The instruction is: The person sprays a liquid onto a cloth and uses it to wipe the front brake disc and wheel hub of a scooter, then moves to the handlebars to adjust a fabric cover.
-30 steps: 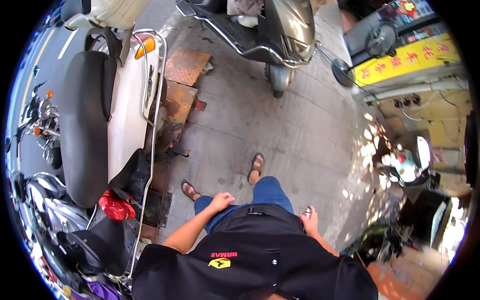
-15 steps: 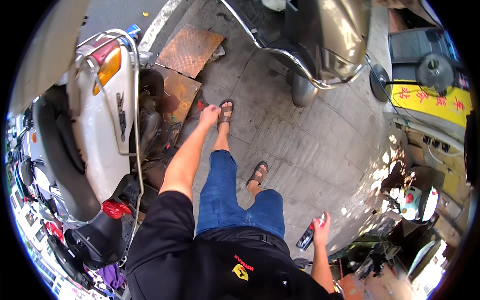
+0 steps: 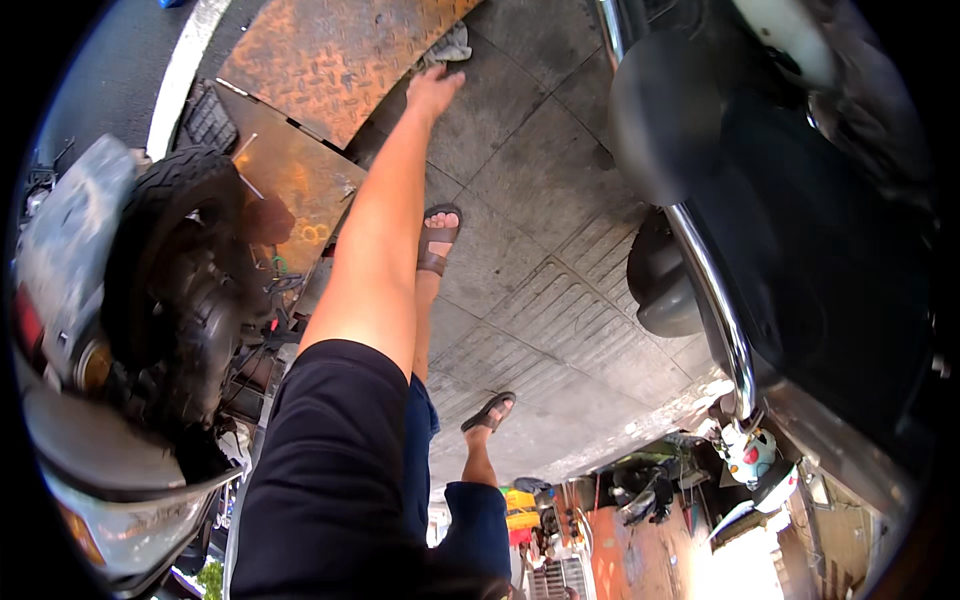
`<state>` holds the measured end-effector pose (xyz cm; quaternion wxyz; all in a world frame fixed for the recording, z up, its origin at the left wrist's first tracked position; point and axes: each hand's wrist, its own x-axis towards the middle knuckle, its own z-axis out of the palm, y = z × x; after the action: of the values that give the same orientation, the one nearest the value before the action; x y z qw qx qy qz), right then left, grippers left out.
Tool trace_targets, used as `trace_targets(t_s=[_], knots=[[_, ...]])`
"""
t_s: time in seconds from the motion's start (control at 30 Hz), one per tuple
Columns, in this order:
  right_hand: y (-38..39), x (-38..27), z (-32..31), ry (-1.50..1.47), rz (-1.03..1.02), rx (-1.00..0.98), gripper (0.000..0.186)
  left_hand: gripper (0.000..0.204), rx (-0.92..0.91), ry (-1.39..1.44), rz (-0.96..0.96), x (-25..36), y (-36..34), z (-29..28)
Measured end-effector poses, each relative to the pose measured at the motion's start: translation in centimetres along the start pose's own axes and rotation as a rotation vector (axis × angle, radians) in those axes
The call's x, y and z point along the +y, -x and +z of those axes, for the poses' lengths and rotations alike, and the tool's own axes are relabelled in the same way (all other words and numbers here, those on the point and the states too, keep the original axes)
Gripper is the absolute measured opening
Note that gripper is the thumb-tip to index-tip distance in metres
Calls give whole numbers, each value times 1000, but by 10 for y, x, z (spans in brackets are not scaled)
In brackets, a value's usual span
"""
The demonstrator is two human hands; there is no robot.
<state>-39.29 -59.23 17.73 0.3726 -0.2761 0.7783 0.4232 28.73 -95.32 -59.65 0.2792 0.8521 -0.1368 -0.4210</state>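
A tyre [image 3: 125,255] stands beside 2 rusty plates [image 3: 340,60]; the left hand [image 3: 434,92], fingers loosely spread, hangs beside a grey rag [image 3: 456,44] at 1 plate's edge. The right hand is unseen; I cannot tell its state.

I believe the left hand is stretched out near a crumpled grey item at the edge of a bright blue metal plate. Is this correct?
No: the metal plate is rusty orange-brown, not bright blue, as the head view shows. The left hand is stretched out near the crumpled grey item at its edge.
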Motion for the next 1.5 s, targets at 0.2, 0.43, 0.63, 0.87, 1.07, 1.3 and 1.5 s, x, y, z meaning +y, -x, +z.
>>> trace_targets(t_s=[0.2, 0.43, 0.63, 0.87, 1.07, 1.3, 1.5], knots=[[4, -5, -15, -302, -58, 17, 70, 51, 142, 378, -124, 9, -51, 25], [-35, -44, -59, 20, -188, -98, 75, 22, 129, 766, -86, 18, 76, -3], [-88, -4, -57, -30, -229, -82, 78, 33, -93, 1150, -152, 17, 225, -33], [-200, 70, -48, -278, -327, 42, 64, 60, -329, 1326, -192, 64, 390, -15], [-361, 97, -128, -385, -709, 416, 61, 26, -368, 1149, -313, 93, 532, 66], [-427, 47, -289, -691, -915, 578, 62, 12, -305, 1114, -433, 123, 622, 157], [-417, -42, -382, -724, -1129, 463, 59, 3, -423, 1190, -478, 159, 663, 247]])
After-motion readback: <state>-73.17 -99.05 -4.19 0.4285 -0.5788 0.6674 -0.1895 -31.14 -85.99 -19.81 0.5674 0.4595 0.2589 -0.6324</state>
